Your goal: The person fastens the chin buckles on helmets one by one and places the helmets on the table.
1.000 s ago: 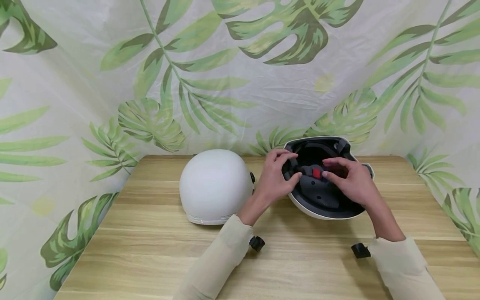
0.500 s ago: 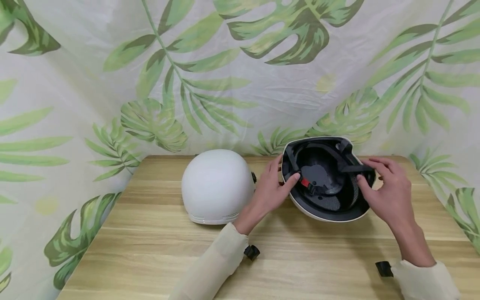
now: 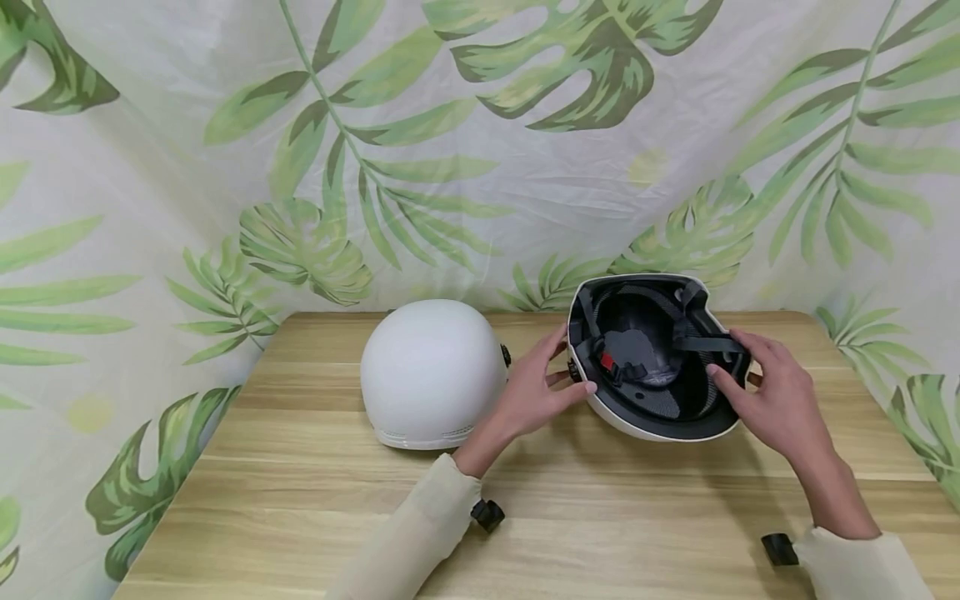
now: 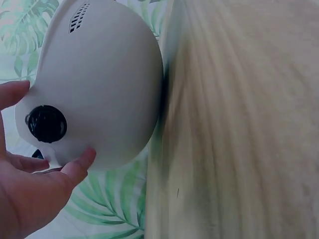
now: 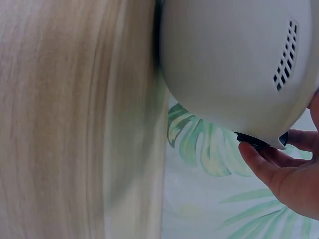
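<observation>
An upturned white helmet (image 3: 651, 421) lies on the table at the right in the head view, its black lining facing up. Inside it, a red buckle piece (image 3: 607, 361) and black straps lie at the left. My left hand (image 3: 534, 387) is at the helmet's left side, fingers spread and thumb tip against the shell. In the left wrist view those fingers surround a black round knob (image 4: 47, 123) without closing on it. My right hand (image 3: 776, 396) pinches the right rim, thumb inside and fingers outside, beside a black strap (image 3: 708, 343).
A second white helmet (image 3: 433, 375) stands dome up on the wooden table (image 3: 300, 500), left of my left hand. A leaf-patterned cloth (image 3: 420, 150) hangs right behind the table's back edge.
My right hand has moved from inside the helmet to its right rim. My left hand has drawn back from the inside to the left outer side. The red buckle now lies further left.
</observation>
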A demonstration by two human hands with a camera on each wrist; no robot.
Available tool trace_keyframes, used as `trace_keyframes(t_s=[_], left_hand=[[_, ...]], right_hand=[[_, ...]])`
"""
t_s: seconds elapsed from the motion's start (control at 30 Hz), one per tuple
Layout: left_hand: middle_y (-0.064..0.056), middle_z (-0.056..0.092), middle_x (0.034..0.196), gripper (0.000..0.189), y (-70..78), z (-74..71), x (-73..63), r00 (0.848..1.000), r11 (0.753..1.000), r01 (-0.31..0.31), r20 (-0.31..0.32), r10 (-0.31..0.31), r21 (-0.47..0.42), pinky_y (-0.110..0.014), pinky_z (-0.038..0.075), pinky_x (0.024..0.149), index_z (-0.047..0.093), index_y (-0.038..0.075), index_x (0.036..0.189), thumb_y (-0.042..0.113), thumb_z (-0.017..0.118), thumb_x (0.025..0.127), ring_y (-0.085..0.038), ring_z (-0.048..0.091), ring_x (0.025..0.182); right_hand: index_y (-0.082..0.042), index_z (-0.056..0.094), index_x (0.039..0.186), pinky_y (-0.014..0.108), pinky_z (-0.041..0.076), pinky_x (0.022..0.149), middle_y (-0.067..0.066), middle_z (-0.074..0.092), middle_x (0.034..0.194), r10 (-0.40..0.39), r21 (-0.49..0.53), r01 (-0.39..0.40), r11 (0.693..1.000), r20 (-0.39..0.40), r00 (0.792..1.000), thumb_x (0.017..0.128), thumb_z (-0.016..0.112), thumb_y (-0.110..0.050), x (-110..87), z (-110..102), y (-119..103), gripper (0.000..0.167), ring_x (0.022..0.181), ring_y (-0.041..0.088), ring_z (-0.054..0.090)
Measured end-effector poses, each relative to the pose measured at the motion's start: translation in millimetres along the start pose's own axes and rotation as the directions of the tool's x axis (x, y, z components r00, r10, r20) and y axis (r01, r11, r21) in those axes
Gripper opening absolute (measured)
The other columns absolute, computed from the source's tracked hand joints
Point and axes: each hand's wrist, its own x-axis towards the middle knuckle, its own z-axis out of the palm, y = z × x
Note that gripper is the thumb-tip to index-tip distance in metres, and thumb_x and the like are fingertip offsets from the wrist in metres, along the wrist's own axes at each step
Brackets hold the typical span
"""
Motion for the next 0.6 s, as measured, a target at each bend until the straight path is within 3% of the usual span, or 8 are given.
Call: trace_keyframes(t_s=[0.23, 0.43, 0.53, 0.6], left_hand=[[-0.006, 0.047, 0.165, 0.089, 7.1, -0.7, -3.9, 0.995, 0.995, -0.054, -0.075, 0.061, 0.089, -0.038, 0.057, 0.109, 0.039, 0.015, 0.165, 0.033, 0.085, 0.091, -0.021, 0.049, 0.151], [-0.011, 0.051, 0.162, 0.086, 17.8, -3.0, -2.6, 0.976, 0.970, -0.079, -0.180, 0.122, 0.229, -0.042, 0.058, 0.106, 0.048, 0.007, 0.159, 0.035, 0.088, 0.088, -0.025, 0.053, 0.147], [-0.010, 0.051, 0.162, 0.085, 24.2, -5.4, -0.6, 0.967, 0.961, -0.073, -0.218, 0.134, 0.268, -0.046, 0.053, 0.113, 0.051, 0.010, 0.158, 0.038, 0.088, 0.087, -0.027, 0.052, 0.148], [-0.009, 0.051, 0.162, 0.084, 29.2, -7.6, 1.1, 0.962, 0.957, -0.067, -0.236, 0.137, 0.281, -0.049, 0.048, 0.118, 0.052, 0.011, 0.157, 0.040, 0.088, 0.087, -0.029, 0.050, 0.150]], right_hand=[[0.003, 0.056, 0.150, -0.007, 0.036, 0.076, 0.035, 0.058, 0.141, 0.069, 0.040, -0.070, 0.997, 0.018, 0.997, 0.099, 0.076, -0.024, 2.4, 11, 6, 0.061, 0.118, 0.051, 0.063], [0.002, 0.053, 0.153, -0.004, 0.036, 0.075, 0.035, 0.056, 0.147, 0.115, 0.071, -0.121, 0.990, 0.087, 0.990, 0.102, 0.073, -0.030, 6.3, 24, 7, 0.064, 0.118, 0.050, 0.065], [0.002, 0.053, 0.153, 0.003, 0.041, 0.075, 0.035, 0.058, 0.146, 0.139, 0.064, -0.148, 0.987, 0.129, 0.982, 0.102, 0.072, -0.033, 7.7, 32, 5, 0.064, 0.117, 0.053, 0.067], [0.001, 0.053, 0.153, 0.014, 0.050, 0.078, 0.034, 0.060, 0.145, 0.155, 0.058, -0.167, 0.984, 0.167, 0.974, 0.103, 0.070, -0.036, 8.3, 37, 3, 0.065, 0.119, 0.054, 0.067]])
